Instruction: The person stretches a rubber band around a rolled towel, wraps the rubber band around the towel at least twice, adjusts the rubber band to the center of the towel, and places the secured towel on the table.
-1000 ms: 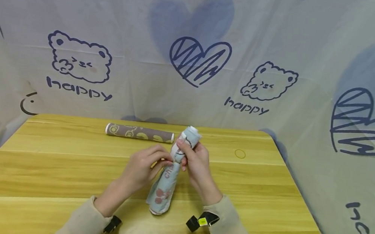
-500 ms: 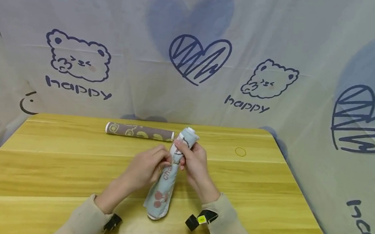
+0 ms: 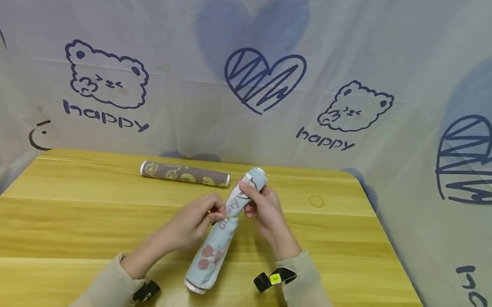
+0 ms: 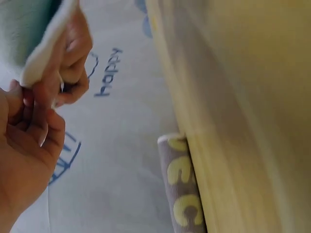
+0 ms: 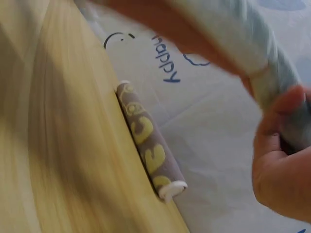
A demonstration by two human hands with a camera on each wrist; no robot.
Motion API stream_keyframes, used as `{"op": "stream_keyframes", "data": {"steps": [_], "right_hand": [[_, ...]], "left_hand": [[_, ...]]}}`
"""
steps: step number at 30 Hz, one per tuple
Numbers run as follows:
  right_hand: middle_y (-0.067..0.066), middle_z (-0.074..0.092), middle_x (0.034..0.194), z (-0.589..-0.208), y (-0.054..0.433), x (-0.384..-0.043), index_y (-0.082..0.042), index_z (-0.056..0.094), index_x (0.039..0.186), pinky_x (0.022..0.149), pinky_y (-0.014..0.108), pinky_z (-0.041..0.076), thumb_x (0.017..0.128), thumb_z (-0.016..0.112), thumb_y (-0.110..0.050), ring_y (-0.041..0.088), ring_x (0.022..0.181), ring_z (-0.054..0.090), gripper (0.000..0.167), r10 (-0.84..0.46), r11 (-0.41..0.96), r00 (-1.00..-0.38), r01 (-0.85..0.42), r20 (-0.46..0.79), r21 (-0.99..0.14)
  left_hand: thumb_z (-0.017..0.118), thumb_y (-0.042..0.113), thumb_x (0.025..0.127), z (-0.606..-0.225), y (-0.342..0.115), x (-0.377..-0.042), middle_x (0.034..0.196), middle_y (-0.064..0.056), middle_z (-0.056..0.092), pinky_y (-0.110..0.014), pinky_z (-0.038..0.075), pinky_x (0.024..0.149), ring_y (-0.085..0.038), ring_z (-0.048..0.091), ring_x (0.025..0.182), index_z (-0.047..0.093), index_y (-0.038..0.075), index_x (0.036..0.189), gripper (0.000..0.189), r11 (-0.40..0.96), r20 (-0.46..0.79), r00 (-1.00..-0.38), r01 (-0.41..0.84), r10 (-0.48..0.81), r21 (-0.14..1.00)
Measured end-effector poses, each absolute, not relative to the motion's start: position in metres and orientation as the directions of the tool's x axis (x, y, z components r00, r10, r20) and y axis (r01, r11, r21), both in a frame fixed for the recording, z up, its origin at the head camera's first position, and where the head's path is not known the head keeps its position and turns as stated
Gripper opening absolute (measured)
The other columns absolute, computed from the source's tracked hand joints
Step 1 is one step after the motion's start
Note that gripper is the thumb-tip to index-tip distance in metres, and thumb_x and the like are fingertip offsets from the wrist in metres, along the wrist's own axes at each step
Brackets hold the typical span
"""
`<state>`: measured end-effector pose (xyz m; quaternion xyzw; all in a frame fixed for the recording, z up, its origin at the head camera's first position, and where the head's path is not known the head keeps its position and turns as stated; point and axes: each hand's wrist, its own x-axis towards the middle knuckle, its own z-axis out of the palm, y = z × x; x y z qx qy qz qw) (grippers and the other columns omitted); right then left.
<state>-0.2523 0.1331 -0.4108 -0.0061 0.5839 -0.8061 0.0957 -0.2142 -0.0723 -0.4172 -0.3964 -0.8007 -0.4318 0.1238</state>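
A light blue rolled towel (image 3: 209,256) with a cherry print is held aslant above the table in the head view. Round its middle runs a thin yellowish rubber band (image 3: 232,216). My left hand (image 3: 195,218) pinches this band at the towel's left side with thumb and fingers. Higher up, my right hand (image 3: 268,215) grips the towel's upper part, its thumb lying across the front. In the right wrist view the towel (image 5: 228,34) passes through the curled right hand (image 5: 286,170). The left fingertips (image 4: 36,116) meet close to the towel's white edge in the left wrist view.
A brown rolled towel (image 3: 185,174) with yellow figures lies near the table's back edge. Another rubber band (image 3: 316,201) lies flat at the back right of the wooden table (image 3: 329,260). A printed cloth (image 3: 181,88) hangs behind.
The light blue towel's lower end has shifted left and toward the front. My right hand has moved slightly right. More of the towel's lettering shows above the band, where the squeezed waist looks fuller.
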Motion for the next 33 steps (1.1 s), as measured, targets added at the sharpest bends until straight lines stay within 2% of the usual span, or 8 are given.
{"op": "stream_keyframes", "data": {"steps": [5, 8, 13, 16, 20, 23, 29, 33], "right_hand": [[0.0, 0.07, 0.103, -0.41, 0.142, -0.25, 0.0, 0.052, 0.133, 0.054, 0.02, 0.045, 0.1, 0.055, -0.012, 0.007, 0.062, 0.052, 0.035, -0.376, -0.335, -0.924, 0.07, 0.065, -0.94], [0.003, 0.072, 0.105, -0.409, 0.144, -0.25, 0.001, 0.051, 0.128, 0.055, 0.02, 0.049, 0.101, 0.052, -0.007, 0.008, 0.064, 0.054, 0.028, -0.431, -0.356, -0.895, 0.055, 0.112, -0.933], [0.003, 0.066, 0.088, -0.407, 0.141, -0.25, 0.001, 0.052, 0.123, 0.055, 0.02, 0.051, 0.104, 0.053, -0.004, 0.007, 0.06, 0.055, 0.02, -0.359, -0.333, -0.931, 0.058, 0.069, -0.941], [0.004, 0.066, 0.091, -0.407, 0.139, -0.25, 0.005, 0.052, 0.127, 0.054, 0.02, 0.051, 0.104, 0.057, -0.005, 0.007, 0.06, 0.055, 0.026, -0.312, -0.327, -0.948, 0.049, 0.059, -0.944], [0.005, 0.067, 0.093, -0.408, 0.135, -0.249, 0.007, 0.052, 0.13, 0.054, 0.02, 0.052, 0.103, 0.061, -0.005, 0.008, 0.061, 0.057, 0.031, -0.248, -0.32, -0.968, 0.043, 0.04, -0.946], [0.004, 0.067, 0.092, -0.408, 0.131, -0.247, 0.008, 0.055, 0.129, 0.056, 0.021, 0.053, 0.101, 0.065, -0.004, 0.009, 0.061, 0.058, 0.032, -0.205, -0.304, -0.978, 0.027, 0.038, -0.952], [0.004, 0.066, 0.087, -0.409, 0.123, -0.242, 0.004, 0.06, 0.122, 0.053, 0.021, 0.052, 0.097, 0.069, -0.006, 0.008, 0.06, 0.055, 0.028, -0.145, -0.299, -0.988, -0.014, 0.06, -0.954], [0.003, 0.065, 0.085, -0.41, 0.118, -0.24, 0.001, 0.061, 0.116, 0.05, 0.02, 0.05, 0.096, 0.07, -0.006, 0.007, 0.056, 0.053, 0.023, -0.117, -0.326, -0.991, -0.02, 0.061, -0.945]], "left_hand": [[0.058, -0.003, 0.101, -0.417, -0.082, -0.222, 0.086, -0.002, 0.059, -0.026, 0.053, 0.067, -0.011, 0.056, 0.077, 0.058, 0.003, 0.099, 0.007, 0.189, 0.514, -0.677, 0.683, 0.527, 0.705], [0.057, -0.004, 0.102, -0.416, -0.084, -0.222, 0.087, -0.004, 0.063, -0.027, 0.055, 0.067, -0.016, 0.062, 0.077, 0.059, 0.003, 0.1, 0.007, 0.189, 0.459, -0.713, 0.627, 0.529, 0.756], [0.064, 0.006, 0.102, -0.416, -0.085, -0.224, 0.086, -0.003, 0.065, -0.026, 0.052, 0.059, -0.014, 0.061, 0.071, 0.064, 0.005, 0.103, 0.001, 0.285, 0.494, -0.713, 0.672, 0.497, 0.683], [0.07, 0.004, 0.099, -0.415, -0.085, -0.224, 0.092, 0.0, 0.065, -0.025, 0.05, 0.058, -0.009, 0.056, 0.073, 0.067, 0.009, 0.104, 0.008, 0.323, 0.578, -0.677, 0.731, 0.456, 0.602], [0.076, 0.001, 0.093, -0.415, -0.083, -0.224, 0.1, 0.002, 0.066, -0.027, 0.05, 0.058, -0.009, 0.055, 0.077, 0.07, 0.011, 0.103, 0.015, 0.337, 0.678, -0.606, 0.795, 0.416, 0.504], [0.08, 0.001, 0.089, -0.416, -0.081, -0.224, 0.099, 0.001, 0.067, -0.03, 0.051, 0.057, -0.01, 0.057, 0.077, 0.073, 0.011, 0.1, 0.017, 0.354, 0.727, -0.562, 0.823, 0.394, 0.445], [0.087, -0.003, 0.079, -0.42, -0.079, -0.225, 0.091, -0.002, 0.072, -0.025, 0.056, 0.066, -0.016, 0.068, 0.079, 0.079, 0.008, 0.092, 0.018, 0.392, 0.786, -0.509, 0.842, 0.352, 0.37], [0.089, -0.002, 0.077, -0.421, -0.077, -0.226, 0.087, -0.002, 0.073, -0.025, 0.056, 0.064, -0.016, 0.069, 0.074, 0.08, 0.007, 0.087, 0.016, 0.412, 0.81, -0.471, 0.854, 0.349, 0.319]]}}
